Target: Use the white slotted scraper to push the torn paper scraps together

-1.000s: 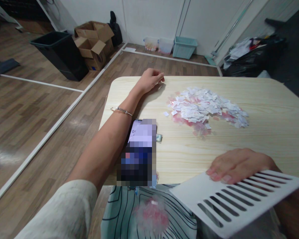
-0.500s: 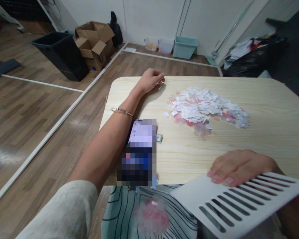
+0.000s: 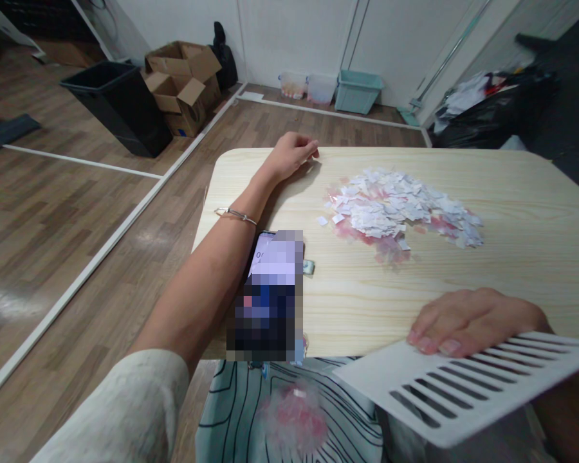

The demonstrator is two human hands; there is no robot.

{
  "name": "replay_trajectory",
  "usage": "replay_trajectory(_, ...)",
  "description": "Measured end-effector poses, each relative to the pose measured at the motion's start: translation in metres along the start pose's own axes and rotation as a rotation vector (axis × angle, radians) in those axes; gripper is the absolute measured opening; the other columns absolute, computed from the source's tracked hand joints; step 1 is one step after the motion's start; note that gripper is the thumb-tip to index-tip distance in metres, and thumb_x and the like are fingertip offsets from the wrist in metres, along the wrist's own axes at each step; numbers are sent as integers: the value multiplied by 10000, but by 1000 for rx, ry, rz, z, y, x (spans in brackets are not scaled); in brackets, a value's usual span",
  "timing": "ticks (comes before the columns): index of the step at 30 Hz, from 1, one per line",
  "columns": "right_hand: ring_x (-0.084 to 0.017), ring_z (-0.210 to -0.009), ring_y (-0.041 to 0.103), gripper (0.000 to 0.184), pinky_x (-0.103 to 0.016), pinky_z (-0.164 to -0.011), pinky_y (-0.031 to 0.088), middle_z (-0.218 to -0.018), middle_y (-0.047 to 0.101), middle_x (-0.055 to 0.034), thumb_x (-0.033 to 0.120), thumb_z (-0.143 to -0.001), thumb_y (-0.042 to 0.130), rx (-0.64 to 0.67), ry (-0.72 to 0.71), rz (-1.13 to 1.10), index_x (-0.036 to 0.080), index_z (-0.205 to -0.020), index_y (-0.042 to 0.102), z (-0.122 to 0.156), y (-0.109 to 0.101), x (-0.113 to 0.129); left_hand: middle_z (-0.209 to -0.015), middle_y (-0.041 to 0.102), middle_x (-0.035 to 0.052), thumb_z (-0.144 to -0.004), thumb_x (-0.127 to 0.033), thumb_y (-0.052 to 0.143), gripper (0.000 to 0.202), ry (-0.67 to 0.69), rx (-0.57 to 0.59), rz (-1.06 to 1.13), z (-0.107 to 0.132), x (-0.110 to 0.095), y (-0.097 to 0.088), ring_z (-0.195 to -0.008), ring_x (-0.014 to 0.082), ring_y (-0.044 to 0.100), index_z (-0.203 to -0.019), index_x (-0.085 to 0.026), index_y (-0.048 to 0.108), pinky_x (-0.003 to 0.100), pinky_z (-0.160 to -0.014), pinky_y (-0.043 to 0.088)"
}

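My left hand [image 3: 295,155] rests on the far left part of the table, fingers loosely curled together with nothing visible in them. At the near right edge, my right hand [image 3: 477,318] grips a white slotted plastic panel [image 3: 381,373] by its far edge, fingertips lying on its upper face. The panel tilts over my lap, and my right forearm passes beneath it. Beyond, a spread pile of small white paper pieces [image 3: 390,206] lies on the table, mixed with pink, clear-wrapped bits [image 3: 390,252]. Neither hand touches the pile.
A phone [image 3: 265,257], partly blurred out, lies beside my left forearm on the wooden table [image 3: 535,225]. A pink bundle in clear plastic [image 3: 296,418] sits on my lap. On the floor stand a black bin [image 3: 120,109], cardboard boxes [image 3: 186,71] and a teal tub [image 3: 358,93].
My right hand and the slotted panel have shifted slightly to the right, and the panel's near edge has risen a little. My left hand and the paper pile stay where they were.
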State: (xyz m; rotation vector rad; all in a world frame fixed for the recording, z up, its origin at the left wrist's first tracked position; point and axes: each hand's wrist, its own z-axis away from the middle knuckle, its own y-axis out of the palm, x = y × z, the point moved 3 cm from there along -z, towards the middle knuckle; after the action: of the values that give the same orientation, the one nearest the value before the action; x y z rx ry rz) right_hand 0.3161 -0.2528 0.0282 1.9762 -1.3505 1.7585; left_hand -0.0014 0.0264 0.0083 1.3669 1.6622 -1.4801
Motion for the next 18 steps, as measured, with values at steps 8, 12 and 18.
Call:
replay_trajectory(8, -349, -809, 890, 299, -483, -751, 741, -1007, 923, -44, 562, -1034, 655, -217, 95, -83, 478, -1226, 867, -5, -3, 12, -607, 522, -4, -971, -260, 684, 214, 4, -18, 26, 1, -3, -1, -644, 131, 516, -780, -165, 691, 287, -686, 447)
replay_trajectory(12, -327, -801, 884, 157, -420, -747, 737, -873, 910, -3, 462, -982, 765, -305, 232, 118, 473, -1077, 890, -6, -5, 17, -580, 484, -10, -973, -293, 686, 216, 1, -11, 23, 1, -2, 0, -613, 128, 485, -793, -176, 708, 287, -655, 447)
replay_trajectory(18, -338, -732, 857, 306, -397, -653, 695, -798, 883, -77, 534, -961, 749, -338, 325, 269, 320, -778, 869, -15, -3, 24, -579, 453, -15, -994, -281, 660, 282, -18, -8, 17, 1, -1, 2, -608, 124, 478, -734, -172, 687, 292, -669, 449)
